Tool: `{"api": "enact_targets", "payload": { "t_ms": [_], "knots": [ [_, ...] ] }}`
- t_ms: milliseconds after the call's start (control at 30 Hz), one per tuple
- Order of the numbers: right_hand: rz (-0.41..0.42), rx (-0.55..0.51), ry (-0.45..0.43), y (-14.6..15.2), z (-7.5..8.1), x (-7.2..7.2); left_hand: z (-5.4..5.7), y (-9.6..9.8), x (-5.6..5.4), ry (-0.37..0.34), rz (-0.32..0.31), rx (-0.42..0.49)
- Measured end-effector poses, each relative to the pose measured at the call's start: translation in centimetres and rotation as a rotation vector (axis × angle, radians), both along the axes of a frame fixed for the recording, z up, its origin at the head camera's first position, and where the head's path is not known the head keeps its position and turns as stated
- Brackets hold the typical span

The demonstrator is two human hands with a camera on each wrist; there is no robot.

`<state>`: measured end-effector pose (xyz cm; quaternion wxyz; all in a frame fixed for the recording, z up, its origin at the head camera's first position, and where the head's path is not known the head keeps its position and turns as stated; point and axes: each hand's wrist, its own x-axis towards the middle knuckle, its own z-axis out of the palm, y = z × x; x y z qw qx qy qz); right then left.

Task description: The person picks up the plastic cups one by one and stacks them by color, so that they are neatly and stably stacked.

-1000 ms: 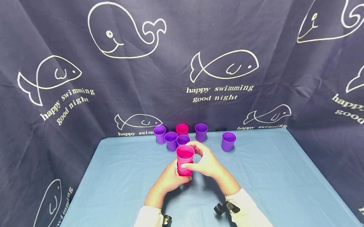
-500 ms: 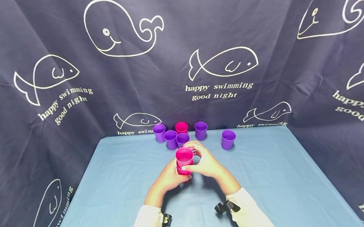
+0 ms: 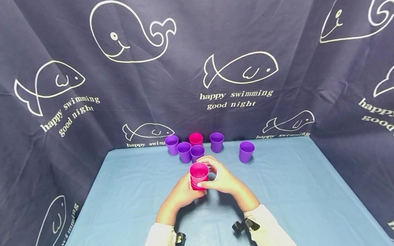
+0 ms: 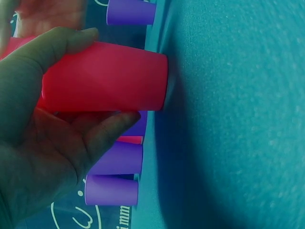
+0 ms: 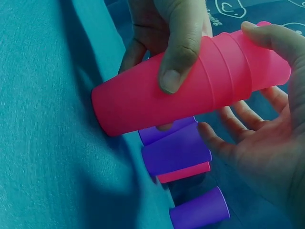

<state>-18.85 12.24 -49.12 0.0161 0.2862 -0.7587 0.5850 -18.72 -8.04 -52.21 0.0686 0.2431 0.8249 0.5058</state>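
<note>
A stack of nested pink cups [image 5: 138,98] stands upright in front of me, mouths up. My left hand [image 3: 181,192] grips its lower part, thumb on one side and fingers on the other. The topmost pink cup [image 3: 199,171] sits partly inside the stack, and my right hand [image 3: 223,178] holds it between thumb and fingers. In the right wrist view several rims [image 5: 228,71] show close together below that cup. The stack's base [image 4: 159,81] is at or just above the table; I cannot tell whether it touches.
Behind the stack stand several purple cups [image 3: 184,152] and one pink cup [image 3: 196,139], all mouth up. Another purple cup [image 3: 246,152] stands apart on the right. A dark patterned curtain [image 3: 238,30] rises behind the blue tablecloth [image 3: 289,192].
My right hand has lowered the topmost pink cup, which now sits deeper in the stack. My left hand has stayed around the stack. The cups behind have not moved.
</note>
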Motion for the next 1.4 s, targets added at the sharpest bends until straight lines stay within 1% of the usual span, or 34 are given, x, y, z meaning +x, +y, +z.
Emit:
{"api": "enact_targets", "payload": {
  "t_ms": [133, 267, 400, 600, 867, 1067, 1200, 1400],
  "knots": [
    [0.026, 0.011, -0.082, 0.1, 0.0, 0.1, 0.0, 0.1, 0.1, -0.003, 0.003, 0.005],
    [0.039, 0.028, -0.109, 0.2, -0.1, 0.0, 0.0, 0.1, 0.1, -0.007, 0.001, 0.019],
    [0.053, 0.03, -0.121, 0.3, -0.1, 0.0, -0.1, 0.1, 0.0, -0.011, 0.0, 0.02],
    [0.068, 0.03, -0.138, 0.4, -0.2, -0.2, -0.1, 0.1, -0.1, 0.002, 0.001, 0.007],
    [0.076, 0.032, -0.167, 0.5, -0.9, -0.3, -0.2, 0.0, 0.0, -0.007, 0.006, 0.011],
    [0.099, 0.017, -0.169, 0.5, -1.2, -0.4, -0.3, 0.0, 0.1, 0.0, 0.008, 0.002],
    [0.101, 0.018, -0.167, 0.7, -1.1, -0.3, -0.3, 0.1, 0.1, 0.014, 0.001, -0.004],
    [0.103, 0.031, -0.159, 0.7, -1.0, 0.0, -0.3, 0.1, 0.2, 0.011, -0.003, -0.008]
  ]
}}
